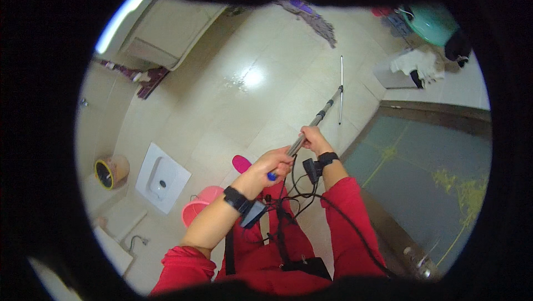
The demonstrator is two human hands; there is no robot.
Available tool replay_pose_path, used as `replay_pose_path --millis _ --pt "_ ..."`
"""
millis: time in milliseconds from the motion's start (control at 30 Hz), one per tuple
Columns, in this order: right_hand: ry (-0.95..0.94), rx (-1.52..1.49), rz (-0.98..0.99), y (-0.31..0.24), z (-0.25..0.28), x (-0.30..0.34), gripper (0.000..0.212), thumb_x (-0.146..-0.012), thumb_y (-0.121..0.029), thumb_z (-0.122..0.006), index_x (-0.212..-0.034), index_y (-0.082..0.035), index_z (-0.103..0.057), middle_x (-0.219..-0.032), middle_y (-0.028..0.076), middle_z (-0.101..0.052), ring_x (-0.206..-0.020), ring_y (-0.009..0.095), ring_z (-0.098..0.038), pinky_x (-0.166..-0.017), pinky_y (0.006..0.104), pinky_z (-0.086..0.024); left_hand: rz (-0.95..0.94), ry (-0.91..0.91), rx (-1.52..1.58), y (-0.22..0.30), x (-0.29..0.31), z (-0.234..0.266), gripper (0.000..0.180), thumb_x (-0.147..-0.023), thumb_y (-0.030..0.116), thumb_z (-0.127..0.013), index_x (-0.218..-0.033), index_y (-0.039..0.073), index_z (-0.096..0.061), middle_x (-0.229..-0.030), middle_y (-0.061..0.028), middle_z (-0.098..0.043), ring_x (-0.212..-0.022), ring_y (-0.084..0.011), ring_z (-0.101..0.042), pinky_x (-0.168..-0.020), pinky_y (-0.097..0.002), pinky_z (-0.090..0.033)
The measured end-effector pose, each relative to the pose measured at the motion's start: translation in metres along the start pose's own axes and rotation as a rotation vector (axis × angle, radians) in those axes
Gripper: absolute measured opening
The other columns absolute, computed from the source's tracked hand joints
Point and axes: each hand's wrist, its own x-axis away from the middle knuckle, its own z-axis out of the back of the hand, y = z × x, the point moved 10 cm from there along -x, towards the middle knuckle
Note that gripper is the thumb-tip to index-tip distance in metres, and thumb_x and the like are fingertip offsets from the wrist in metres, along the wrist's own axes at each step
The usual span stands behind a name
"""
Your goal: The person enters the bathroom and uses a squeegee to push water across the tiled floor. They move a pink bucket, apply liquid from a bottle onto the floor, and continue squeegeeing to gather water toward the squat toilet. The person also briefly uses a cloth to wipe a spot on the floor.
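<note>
Both my hands grip the handle of a long-poled floor squeegee [320, 115], its pole slanting away up and to the right. Near the blue handle end, my left hand [273, 166] wraps round the pole. Farther along it, my right hand [314, 139] is closed on the grey shaft. A thin straight crossbar [341, 106] at the pole's far end lies on the pale tiled floor. The underside of the bar is hidden. Black straps and cables hang about my wrists, below the pole.
A white squat toilet [164, 177], a pink bucket [194, 210] and a yellow-rimmed bin [105, 174] are on the left. A grey mop head [317, 23] lies far ahead. A cloth-topped bin [395, 73], green basin [432, 25] and patterned glass panel [411, 167] stand right.
</note>
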Motion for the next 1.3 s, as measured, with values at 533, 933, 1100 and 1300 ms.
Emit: replay_pose_path --millis 533,933,1100,1300 --pt "-0.395 0.894 0.331 0.179 -0.406 0.135 0.046 -0.068 -0.013 -0.059 -0.092 0.023 -0.043 -0.078 0.031 -0.056 -0.069 0.032 -0.063 -0.046 0.0391 -0.05 -0.586 0.278 0.555 -0.074 0.329 0.169 0.058 -0.087 0.002 -0.045 -0.137 0.025 -0.026 -0.085 -0.0037 -0.049 -0.044 -0.0023 -0.034 -0.033 -0.0137 -0.026" --pt "-0.348 0.771 0.408 0.001 -0.527 0.033 0.027 -0.08 -0.027 -0.055 -0.073 0.0 -0.053 -0.057 0.008 -0.05 -0.044 0.021 -0.05 -0.04 0.0365 -0.042 -0.713 -0.021 0.546 0.151 0.313 0.234 0.062 -0.084 -0.003 -0.046 -0.137 0.022 -0.026 -0.07 -0.0011 -0.047 -0.041 -0.0032 -0.033 -0.031 -0.0158 -0.024" --pt "-0.272 0.83 0.323 -0.029 -0.592 -0.012 0.022 -0.08 -0.022 -0.051 -0.083 -0.001 -0.054 -0.066 0.009 -0.057 -0.056 0.023 -0.056 -0.05 0.0396 -0.045 -0.714 -0.113 0.604 0.22 0.306 0.281 0.052 -0.084 0.0 -0.047 -0.13 0.02 -0.035 -0.068 -0.0008 -0.045 -0.04 -0.0032 -0.033 -0.031 -0.0153 -0.023" --pt "-0.437 2.031 1.034 0.12 -0.613 0.002 0.019 -0.077 -0.022 -0.053 -0.079 -0.006 -0.061 -0.071 0.02 -0.061 -0.065 0.034 -0.062 -0.059 0.0429 -0.049 -0.732 0.032 0.558 0.092 0.362 0.328 0.054 -0.085 0.003 -0.047 -0.134 0.019 -0.029 -0.066 0.0012 -0.043 -0.039 -0.0025 -0.032 -0.03 -0.0149 -0.023"
